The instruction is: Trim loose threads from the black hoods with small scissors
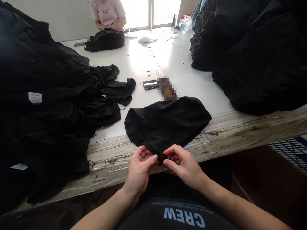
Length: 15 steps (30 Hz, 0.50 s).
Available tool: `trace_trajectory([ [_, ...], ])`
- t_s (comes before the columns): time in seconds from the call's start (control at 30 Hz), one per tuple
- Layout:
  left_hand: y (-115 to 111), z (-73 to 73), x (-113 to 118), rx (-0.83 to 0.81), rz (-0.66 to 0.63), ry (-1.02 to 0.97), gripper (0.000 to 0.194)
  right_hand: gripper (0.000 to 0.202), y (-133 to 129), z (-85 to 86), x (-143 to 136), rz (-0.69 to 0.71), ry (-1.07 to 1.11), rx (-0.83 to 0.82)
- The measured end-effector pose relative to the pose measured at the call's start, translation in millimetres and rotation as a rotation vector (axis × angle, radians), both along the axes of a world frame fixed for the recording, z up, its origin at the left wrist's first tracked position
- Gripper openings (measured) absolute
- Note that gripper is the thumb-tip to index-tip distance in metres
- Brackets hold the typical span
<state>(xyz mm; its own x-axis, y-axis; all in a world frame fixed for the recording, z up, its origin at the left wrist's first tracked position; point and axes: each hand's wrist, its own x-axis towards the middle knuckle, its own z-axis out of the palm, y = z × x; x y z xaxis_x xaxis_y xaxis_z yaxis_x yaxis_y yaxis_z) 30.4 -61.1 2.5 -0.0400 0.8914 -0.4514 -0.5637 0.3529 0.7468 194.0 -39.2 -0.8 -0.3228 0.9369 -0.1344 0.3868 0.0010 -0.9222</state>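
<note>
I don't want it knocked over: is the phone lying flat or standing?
Lying flat: the phone rests on the white table beyond the black cloth, its glossy face turned up.

My right hand (178,163) closes over a small dark tool (167,157) against the black cloth (168,123), and my fingers hide most of it, so I can't tell its shape. Beyond my hands, a patch (167,88) beside the phone (150,84) is blurred into squares, and the person (109,16) at the far side of the table (168,57) is cut off by the top edge. The print on the white label (35,98) left of my left hand (140,169) is too small to read.
</note>
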Motion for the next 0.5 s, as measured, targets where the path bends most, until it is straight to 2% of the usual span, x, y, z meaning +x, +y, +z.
trace_trajectory([
  [0.2, -1.2, 0.6, 2.5, 0.02, 0.007, -0.018, 0.027, 0.009, -4.6, 2.1, -6.4, 0.019, -0.013, 0.041],
  [0.5, -3.7, 2.7, 2.6, 0.017, 0.0, 0.016, 0.025, 0.006, -5.1, 2.4, -8.1, 0.02, 0.022, -0.057],
])
